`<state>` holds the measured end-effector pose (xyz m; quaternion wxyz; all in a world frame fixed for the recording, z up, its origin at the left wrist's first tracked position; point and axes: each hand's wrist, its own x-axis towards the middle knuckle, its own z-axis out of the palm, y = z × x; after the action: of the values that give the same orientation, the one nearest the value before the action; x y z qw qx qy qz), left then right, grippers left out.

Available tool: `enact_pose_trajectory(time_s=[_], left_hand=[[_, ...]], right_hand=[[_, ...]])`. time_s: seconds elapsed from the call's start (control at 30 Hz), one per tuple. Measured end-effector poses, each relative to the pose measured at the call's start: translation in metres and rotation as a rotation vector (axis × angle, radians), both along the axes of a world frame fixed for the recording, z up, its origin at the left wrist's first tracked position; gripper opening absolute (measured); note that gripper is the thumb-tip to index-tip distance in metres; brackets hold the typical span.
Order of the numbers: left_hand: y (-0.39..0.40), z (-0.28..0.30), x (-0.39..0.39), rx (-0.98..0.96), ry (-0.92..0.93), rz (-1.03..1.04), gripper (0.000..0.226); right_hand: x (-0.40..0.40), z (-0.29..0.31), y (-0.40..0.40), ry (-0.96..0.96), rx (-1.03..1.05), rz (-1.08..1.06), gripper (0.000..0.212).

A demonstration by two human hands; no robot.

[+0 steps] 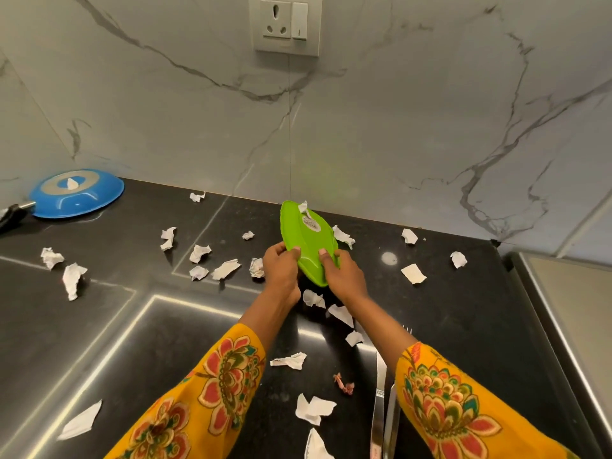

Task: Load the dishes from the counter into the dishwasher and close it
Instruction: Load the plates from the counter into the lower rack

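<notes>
Over the black counter (pixel 463 309), up near the marble backsplash (pixel 397 127), the person has the green plastic plate (pixel 306 240) tilted up on edge, underside facing the camera, with a round sticker (pixel 312 224) and a paper scrap clinging to it. Both hands grasp its near end: left hand (pixel 281 270) with fingers curled round the left rim, right hand (pixel 344 276) wrapped round the right rim, thumbs pressed on the back

Largest other dish is the blue pan (pixel 77 193), upside down at the far left, handle poking off toward the edge, well apart from the plate. Then some metal cutlery (pixel 381 392) beside the right sleeve, a fork's tines just showing. Torn paper scraps (pixel 74 278) all over the counter

Handling guess: the plate looks light, stiff and thin, probably a bit slick being smooth plastic, not fragile. Rim grip like this seems fine, one hand would likely do. The scraps look like they'd want shaking off first. The pan is likely heavier, best taken by the handle. No dishwasher in view
</notes>
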<state>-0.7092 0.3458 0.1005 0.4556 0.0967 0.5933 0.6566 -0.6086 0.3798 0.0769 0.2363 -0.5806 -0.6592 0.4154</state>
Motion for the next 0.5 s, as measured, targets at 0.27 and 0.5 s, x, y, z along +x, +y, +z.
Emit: enact_pose_trajectory(time_s=[0.27,0.5], left_hand=[[-0.059,0.030,0.022,0.167,0.153,-0.004,0.031],[-0.141,0.049,0.056,0.298,0.353,-0.161,0.028]], right_hand=[[0.000,0.039,-0.048,0.187,-0.006,-0.002,0.046],[0.030,0.071,-0.119,0.564,-0.235,-0.012,0.062]])
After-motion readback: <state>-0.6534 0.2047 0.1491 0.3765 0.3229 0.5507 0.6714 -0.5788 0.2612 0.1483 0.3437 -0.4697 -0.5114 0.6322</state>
